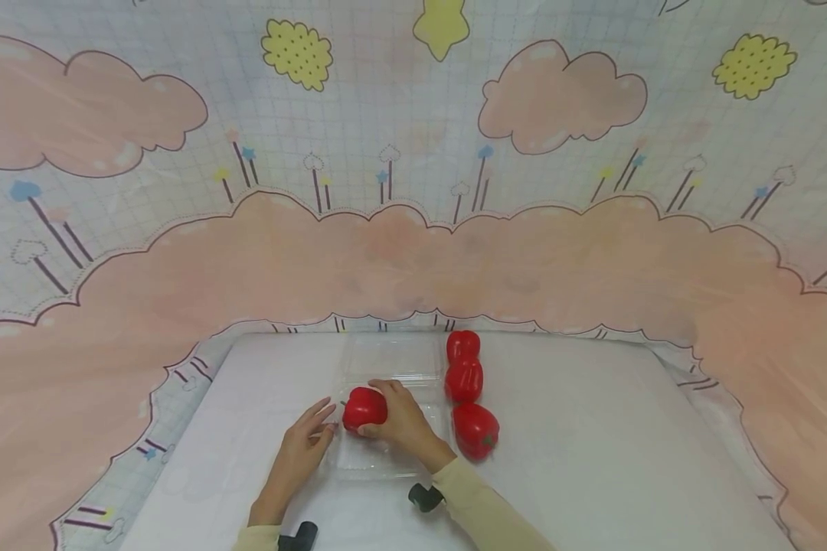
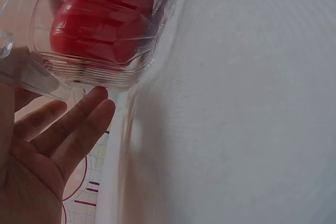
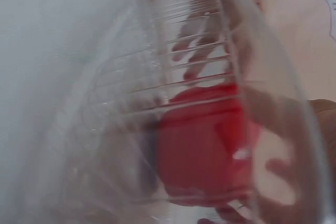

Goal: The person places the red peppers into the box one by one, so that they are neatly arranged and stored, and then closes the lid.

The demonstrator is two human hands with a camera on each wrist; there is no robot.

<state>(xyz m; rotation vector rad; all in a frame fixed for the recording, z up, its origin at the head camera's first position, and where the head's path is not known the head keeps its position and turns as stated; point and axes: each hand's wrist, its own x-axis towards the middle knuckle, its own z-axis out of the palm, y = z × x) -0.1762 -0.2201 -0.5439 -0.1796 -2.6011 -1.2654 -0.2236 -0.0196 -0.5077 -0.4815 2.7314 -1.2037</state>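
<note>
Right hand (image 1: 405,422) grasps a red pepper (image 1: 363,408), thumb and fingers about it, at the clear box (image 1: 361,465); whether the pepper bears on the box floor, I can't tell. Left hand (image 1: 303,444) holds nothing, fingers loosely extended beside the box's left wall, contact unclear to me. My worry: thin plastic, ungripped, could slide or tip under a sideways push. Right sleeve (image 1: 482,505) passes near three other red peppers (image 1: 465,380); an outward swing might roll the closest. Clear lid (image 1: 393,356) lies toward the table's far edge, tight there. I judge most room rightward, past the peppers.
</note>
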